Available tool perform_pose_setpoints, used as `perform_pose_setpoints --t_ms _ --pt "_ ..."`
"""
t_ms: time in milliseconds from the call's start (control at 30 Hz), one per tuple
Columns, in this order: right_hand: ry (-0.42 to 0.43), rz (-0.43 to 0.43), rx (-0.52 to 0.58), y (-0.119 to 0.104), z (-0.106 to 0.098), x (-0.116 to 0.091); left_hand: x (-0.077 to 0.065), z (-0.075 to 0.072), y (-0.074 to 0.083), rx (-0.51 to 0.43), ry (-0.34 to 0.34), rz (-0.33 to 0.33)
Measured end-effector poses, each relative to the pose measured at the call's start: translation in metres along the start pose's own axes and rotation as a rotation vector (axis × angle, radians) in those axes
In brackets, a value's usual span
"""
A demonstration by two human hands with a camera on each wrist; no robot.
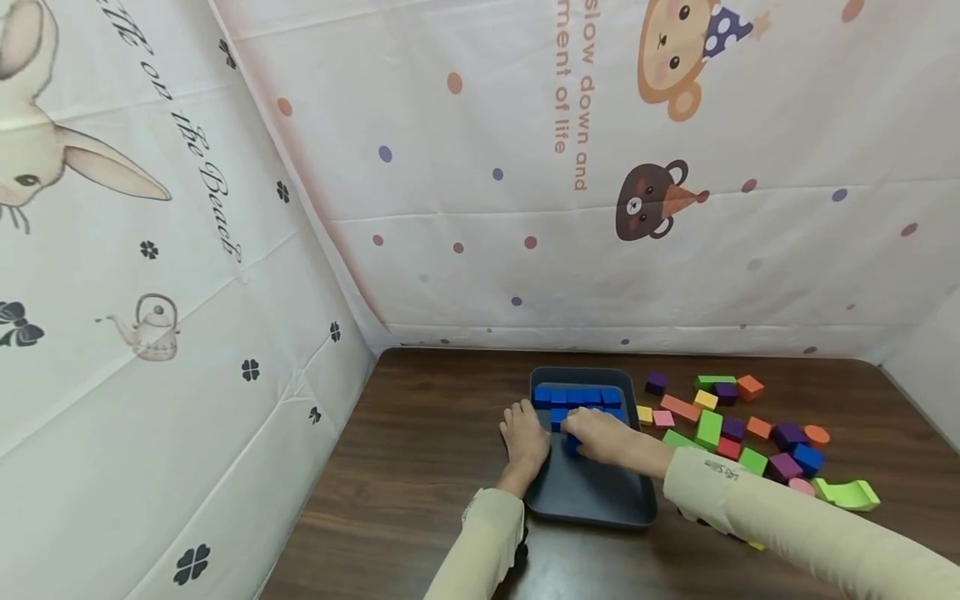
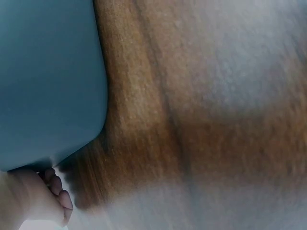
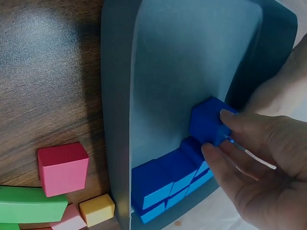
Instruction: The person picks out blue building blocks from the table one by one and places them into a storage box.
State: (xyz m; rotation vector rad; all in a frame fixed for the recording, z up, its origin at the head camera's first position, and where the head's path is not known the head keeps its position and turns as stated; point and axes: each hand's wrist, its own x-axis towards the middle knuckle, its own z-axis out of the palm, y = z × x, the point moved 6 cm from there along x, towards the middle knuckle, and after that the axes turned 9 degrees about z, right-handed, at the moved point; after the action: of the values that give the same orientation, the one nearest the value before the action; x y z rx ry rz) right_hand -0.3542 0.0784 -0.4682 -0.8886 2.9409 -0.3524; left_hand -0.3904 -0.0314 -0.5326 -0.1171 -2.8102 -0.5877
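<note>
My right hand (image 1: 600,435) reaches into a dark grey tray (image 1: 592,500) and pinches a blue block (image 3: 208,122) between thumb and fingertips. Just beyond it, at the tray's far end, blue blocks (image 3: 163,175) stand in rows against one another. In the head view this hand partly covers the nearer row. My left hand (image 1: 525,437) rests at the tray's left rim, fingers loosely bent and pointing away from me. The left wrist view shows its bent fingers (image 2: 56,184) beside the tray's corner.
Right of the tray lie loose blocks of many colours, among them a green block (image 1: 708,430), a purple block (image 1: 789,435) and a blue block (image 1: 807,459). A light green curved piece (image 1: 847,494) is at their near right. Printed cloth (image 1: 450,275) hangs behind the wooden table (image 1: 405,467).
</note>
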Motion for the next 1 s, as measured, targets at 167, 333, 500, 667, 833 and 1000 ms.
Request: perform_pose_setpoints --t_ms 167,333,500,667,833,1000 --pt "0.000 0.036 -0.027 0.003 -0.002 -0.004 -0.002 0.001 0.003 0.003 -0.005 0.005" --pt "0.028 0.046 -0.048 0.009 -0.019 -0.012 -0.004 -0.002 0.001 -0.029 0.020 0.012" --pt "0.028 0.078 -0.060 0.024 -0.052 -0.025 -0.003 -0.004 -0.003 -0.065 0.030 0.011" --pt "0.047 0.118 -0.045 0.057 -0.081 -0.052 -0.004 -0.002 -0.008 -0.080 0.021 -0.001" --pt "0.059 0.191 -0.064 0.108 -0.094 -0.087 -0.005 -0.001 -0.010 -0.087 0.028 -0.002" --pt "-0.018 0.341 -0.060 0.170 -0.091 -0.127 -0.004 -0.004 -0.009 -0.089 0.038 -0.004"
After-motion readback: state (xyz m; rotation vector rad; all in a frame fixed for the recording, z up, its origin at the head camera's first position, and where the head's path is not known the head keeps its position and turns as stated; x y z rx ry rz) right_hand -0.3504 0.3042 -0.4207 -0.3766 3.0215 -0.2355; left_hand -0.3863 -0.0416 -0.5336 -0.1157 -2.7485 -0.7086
